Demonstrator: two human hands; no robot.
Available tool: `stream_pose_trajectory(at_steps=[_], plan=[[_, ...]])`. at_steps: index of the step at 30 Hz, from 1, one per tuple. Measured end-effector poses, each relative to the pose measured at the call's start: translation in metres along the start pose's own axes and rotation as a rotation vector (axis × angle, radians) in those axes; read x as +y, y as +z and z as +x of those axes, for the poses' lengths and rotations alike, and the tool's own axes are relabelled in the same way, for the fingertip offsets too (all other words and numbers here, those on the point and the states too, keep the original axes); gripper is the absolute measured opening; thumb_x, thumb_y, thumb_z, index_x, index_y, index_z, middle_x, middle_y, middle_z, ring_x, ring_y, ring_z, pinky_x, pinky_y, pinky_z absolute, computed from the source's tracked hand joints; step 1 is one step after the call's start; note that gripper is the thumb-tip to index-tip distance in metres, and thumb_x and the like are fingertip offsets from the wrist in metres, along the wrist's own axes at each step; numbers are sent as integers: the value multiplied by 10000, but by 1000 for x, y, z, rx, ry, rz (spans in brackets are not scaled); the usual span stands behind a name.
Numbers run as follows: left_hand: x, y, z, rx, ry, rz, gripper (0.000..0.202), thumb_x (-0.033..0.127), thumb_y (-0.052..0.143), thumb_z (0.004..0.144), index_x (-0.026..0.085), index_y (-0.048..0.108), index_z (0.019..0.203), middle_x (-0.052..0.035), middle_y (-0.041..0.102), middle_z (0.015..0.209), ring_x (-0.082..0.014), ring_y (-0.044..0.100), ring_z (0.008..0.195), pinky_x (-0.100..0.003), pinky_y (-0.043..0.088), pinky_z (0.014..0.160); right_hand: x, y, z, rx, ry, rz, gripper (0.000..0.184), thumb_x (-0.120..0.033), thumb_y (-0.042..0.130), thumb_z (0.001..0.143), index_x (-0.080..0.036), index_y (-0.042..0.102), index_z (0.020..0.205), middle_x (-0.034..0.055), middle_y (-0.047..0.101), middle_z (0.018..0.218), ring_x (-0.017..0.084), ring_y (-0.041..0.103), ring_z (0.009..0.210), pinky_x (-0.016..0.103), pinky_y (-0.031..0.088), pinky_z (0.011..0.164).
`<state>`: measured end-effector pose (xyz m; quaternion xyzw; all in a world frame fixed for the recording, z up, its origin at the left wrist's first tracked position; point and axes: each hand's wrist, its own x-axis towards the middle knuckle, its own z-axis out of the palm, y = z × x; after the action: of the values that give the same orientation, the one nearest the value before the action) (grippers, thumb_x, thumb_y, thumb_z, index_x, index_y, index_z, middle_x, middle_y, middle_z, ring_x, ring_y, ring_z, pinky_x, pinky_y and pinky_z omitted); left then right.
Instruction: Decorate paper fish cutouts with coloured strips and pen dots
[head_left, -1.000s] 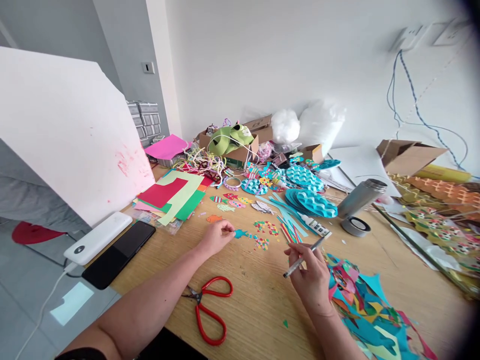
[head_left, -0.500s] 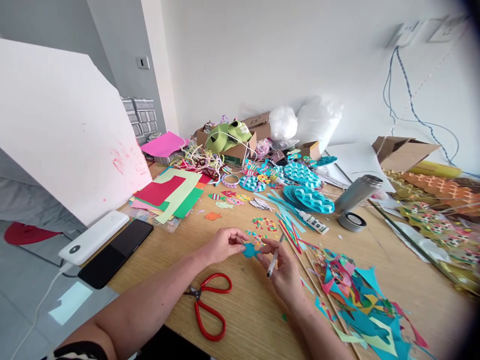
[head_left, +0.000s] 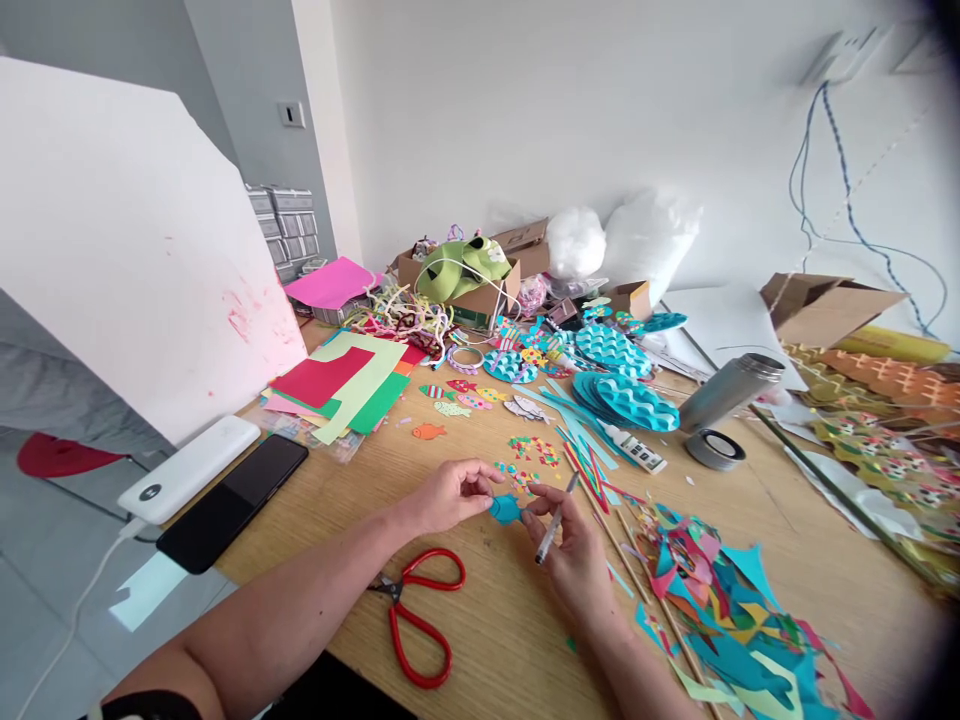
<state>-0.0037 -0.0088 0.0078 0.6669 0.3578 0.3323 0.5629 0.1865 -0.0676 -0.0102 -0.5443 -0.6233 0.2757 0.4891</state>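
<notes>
My left hand (head_left: 450, 494) pinches a small turquoise paper fish cutout (head_left: 505, 509) above the wooden table (head_left: 510, 620). My right hand (head_left: 571, 545) touches the same cutout with its fingertips and also holds a silver pen (head_left: 555, 520) that points down toward me. The two hands meet over the middle of the table. Tiny coloured paper dots (head_left: 529, 462) lie just beyond them. Red-handled scissors (head_left: 417, 612) rest shut on the table below my left forearm.
A pile of paper scraps (head_left: 720, 610) fills the near right. Coloured sticks (head_left: 592, 478), blue wavy paper discs (head_left: 626, 398), a steel flask (head_left: 724, 392) and tape (head_left: 714, 449) lie behind. Coloured sheets (head_left: 345, 385), a phone (head_left: 232, 502) and a power bank (head_left: 191, 468) sit left.
My left hand lifted the turquoise cutout off the table and drew it toward me. My right hand swung in from the right with the pen and now touches the cutout.
</notes>
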Motion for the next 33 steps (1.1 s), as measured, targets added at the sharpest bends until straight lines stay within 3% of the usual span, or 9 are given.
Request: stream_pose_trajectory(at_steps=[8, 14, 18, 21, 26, 30, 33], plan=[[-9, 6, -1, 46, 14, 219, 295, 137, 554, 777, 148, 632, 1062, 0, 612, 744, -120, 574, 678, -229, 456, 649, 9, 1, -4, -14, -120, -209, 259, -287, 536, 878, -204, 560, 1122, 39, 622, 842, 187, 625, 773, 286, 497, 656], [-12, 10, -3, 68, 105, 508, 302, 104, 547, 781, 166, 643, 1060, -13, 659, 800, -137, 605, 740, -244, 477, 716, 10, -4, -1, -47, -250, -368, 223, -236, 500, 900, -220, 554, 1116, 40, 618, 839, 205, 608, 821, 340, 508, 728], [-7, 1, -3, 111, 201, 742, 284, 124, 572, 789, 184, 662, 1052, -34, 672, 924, -177, 590, 917, -290, 467, 855, 6, -9, 1, 71, -313, -423, 176, -268, 522, 898, -226, 554, 1066, 65, 628, 922, 233, 589, 901, 389, 502, 775], [-3, -17, -1, 242, 196, 937, 270, 156, 544, 822, 188, 659, 1064, -57, 641, 1019, -203, 552, 996, -324, 455, 904, 2, -12, 1, 88, -352, -413, 156, -254, 527, 897, -232, 557, 1048, 69, 630, 930, 232, 588, 895, 380, 512, 748], [-3, -47, -3, 435, 19, 1229, 225, 128, 528, 794, 153, 684, 955, -99, 621, 1036, -249, 519, 1041, -385, 412, 961, -6, -11, 0, -58, -419, -381, 180, -176, 504, 896, -244, 561, 1053, 69, 645, 960, 228, 589, 951, 368, 523, 776], [-10, -51, -3, 411, -42, 1299, 210, 168, 542, 799, 150, 677, 958, -116, 624, 1064, -265, 510, 1085, -409, 385, 984, -6, -7, 0, -200, -466, -437, 333, -115, 471, 883, -254, 538, 1178, 80, 657, 1078, 251, 537, 1141, 406, 506, 881], [-15, -46, -3, 354, -5, 1256, 234, 160, 518, 818, 154, 664, 1000, -106, 636, 1061, -240, 529, 1066, -395, 372, 998, -5, -4, 0, -264, -511, -487, 347, -99, 467, 863, -258, 553, 1159, 71, 681, 1039, 270, 546, 1130, 466, 490, 904]])
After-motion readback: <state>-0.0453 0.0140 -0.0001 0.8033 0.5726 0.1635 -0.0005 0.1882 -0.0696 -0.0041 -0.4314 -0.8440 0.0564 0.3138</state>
